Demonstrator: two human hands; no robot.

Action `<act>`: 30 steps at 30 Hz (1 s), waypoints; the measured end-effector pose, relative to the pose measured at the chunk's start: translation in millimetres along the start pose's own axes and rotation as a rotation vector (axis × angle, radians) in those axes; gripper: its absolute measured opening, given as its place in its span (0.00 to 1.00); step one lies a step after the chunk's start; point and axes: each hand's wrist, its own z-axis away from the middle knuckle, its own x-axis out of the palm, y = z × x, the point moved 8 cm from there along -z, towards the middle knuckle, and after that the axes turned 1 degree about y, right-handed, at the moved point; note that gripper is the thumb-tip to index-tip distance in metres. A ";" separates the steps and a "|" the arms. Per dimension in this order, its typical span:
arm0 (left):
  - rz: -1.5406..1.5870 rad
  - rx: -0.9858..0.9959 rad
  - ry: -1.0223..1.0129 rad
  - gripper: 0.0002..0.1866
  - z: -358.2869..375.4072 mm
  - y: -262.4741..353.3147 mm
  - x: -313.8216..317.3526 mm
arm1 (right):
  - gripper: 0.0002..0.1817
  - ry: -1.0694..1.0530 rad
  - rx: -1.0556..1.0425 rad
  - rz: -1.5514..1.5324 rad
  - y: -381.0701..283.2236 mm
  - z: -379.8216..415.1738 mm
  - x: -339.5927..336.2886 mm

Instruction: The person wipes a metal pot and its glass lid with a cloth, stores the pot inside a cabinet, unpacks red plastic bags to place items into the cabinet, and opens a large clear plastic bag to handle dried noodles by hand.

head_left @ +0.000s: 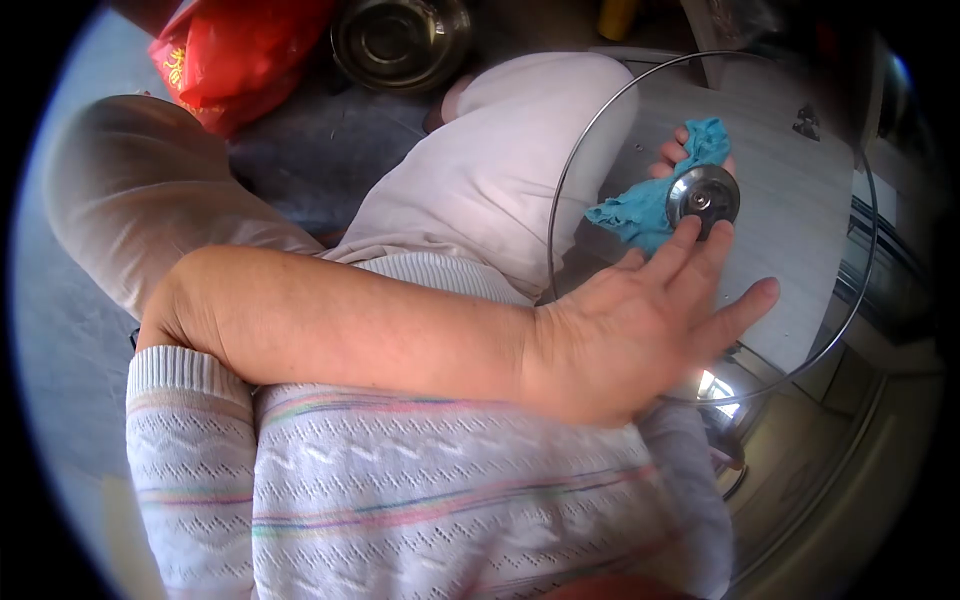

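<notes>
A round glass lid (780,240) with a thin metal rim is tilted over the right side of my lap. My left hand (630,335) reaches across from the left with its fingers spread. Two of its fingertips rest on or near the lid's metal knob (703,190), and its thumb stands apart. Through the glass shows a blue cloth (640,210), bunched around the knob's base. The fingers of my right hand (670,152) curl on this cloth behind the glass; the rest of that hand is hidden.
A red plastic bag (240,65) lies on the floor at the top left. Beside it sits a round metal lid or pan (400,40). Shiny metal cookware (725,410) stands at the lower right, below the glass lid. My bent legs (490,160) fill the middle.
</notes>
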 end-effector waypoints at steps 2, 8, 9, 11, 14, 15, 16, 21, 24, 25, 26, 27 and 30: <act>0.052 0.004 0.036 0.38 2.3 -3.3 -2.5 | 0.14 0.093 -0.210 0.121 1.1 18.1 16.1; 0.099 0.023 0.079 0.43 9.7 -6.5 -12.5 | 0.14 0.365 -0.334 0.265 -5.2 62.5 65.7; 0.136 -0.002 0.080 0.45 11.0 -9.6 -15.4 | 0.14 0.265 -0.374 0.271 -8.8 57.1 64.6; 0.203 -0.049 0.079 0.48 12.2 -14.2 -21.4 | 0.13 0.063 -0.457 0.276 -19.7 43.8 53.1; 0.206 -0.049 0.087 0.47 10.6 -21.6 -34.2 | 0.10 0.026 -0.773 0.490 -38.2 51.3 58.6; 0.221 -0.060 0.079 0.45 8.2 -22.4 -39.6 | 0.09 0.019 -0.835 0.509 -39.9 52.9 62.4; 0.248 -0.034 0.084 0.45 6.0 -23.4 -44.7 | 0.08 0.013 -0.897 0.527 -41.6 54.8 66.2; 0.574 -0.170 0.099 0.49 -1.9 -50.8 -71.2 | 0.07 -0.085 -1.309 0.651 -66.2 70.3 115.1; 0.721 -0.256 0.225 0.45 -9.6 -58.2 -83.6 | 0.04 -0.062 -1.512 0.756 -73.6 89.2 133.4; 0.745 -0.272 0.234 0.44 -11.8 -59.5 -85.5 | 0.04 -0.034 -1.555 0.765 -73.7 89.8 133.8; 0.769 -0.286 0.243 0.43 -13.2 -59.7 -86.3 | 0.04 -0.006 -1.599 0.774 -72.7 91.8 132.6; 0.804 -0.292 0.255 0.43 -16.2 -61.6 -86.4 | 0.06 0.044 -1.642 0.789 -71.0 96.0 128.3; 0.912 -0.300 0.324 0.39 -20.3 -72.0 -93.9 | 0.07 0.093 -1.631 0.765 -55.7 99.2 119.0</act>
